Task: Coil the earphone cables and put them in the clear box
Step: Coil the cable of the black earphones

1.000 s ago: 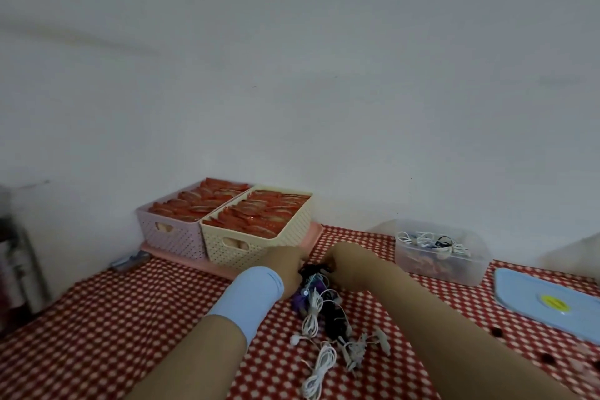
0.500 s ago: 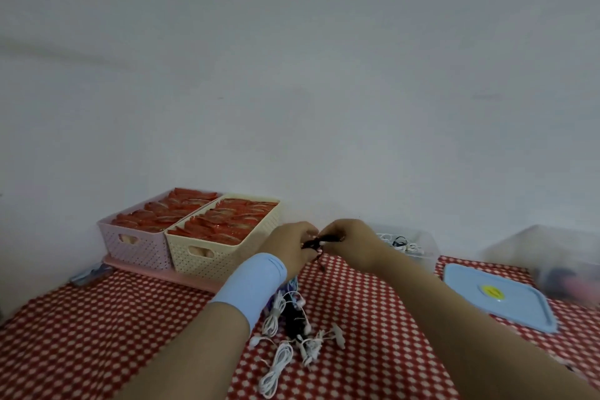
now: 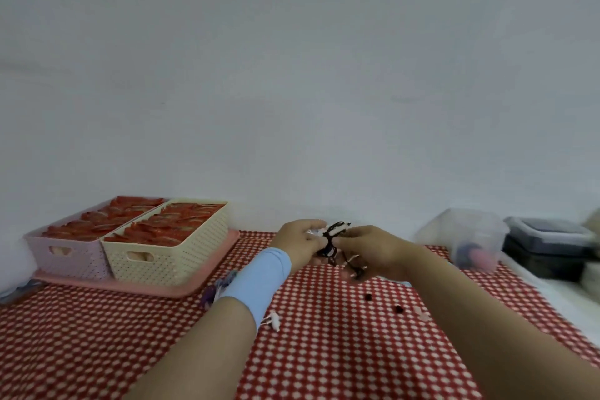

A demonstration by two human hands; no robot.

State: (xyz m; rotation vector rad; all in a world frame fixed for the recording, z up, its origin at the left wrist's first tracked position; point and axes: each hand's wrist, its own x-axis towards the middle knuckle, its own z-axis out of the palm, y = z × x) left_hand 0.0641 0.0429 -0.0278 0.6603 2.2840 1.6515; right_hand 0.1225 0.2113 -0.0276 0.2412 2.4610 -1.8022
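Both hands are raised above the red checked tablecloth (image 3: 324,351) and hold a black earphone cable (image 3: 332,239) between them. My left hand (image 3: 300,242), with a light blue wristband, pinches the looped cable from the left. My right hand (image 3: 373,250) pinches it from the right, and a short end dangles below the fingers. A few loose earphones (image 3: 274,323) lie on the cloth, mostly hidden behind my left forearm. A clear box (image 3: 467,237) stands at the back right, blurred; its contents are unclear.
Two perforated baskets, a pink basket (image 3: 69,248) and a cream basket (image 3: 168,250), filled with red items, sit on a pink tray (image 3: 146,286) at the back left. A dark lidded box (image 3: 552,247) stands at the far right. Small black ear tips (image 3: 398,309) lie on the cloth.
The view has swung to the right and the hands have lifted the black cable off the pile. The earphone pile has slid behind my left forearm, and the blue lid has left the view.
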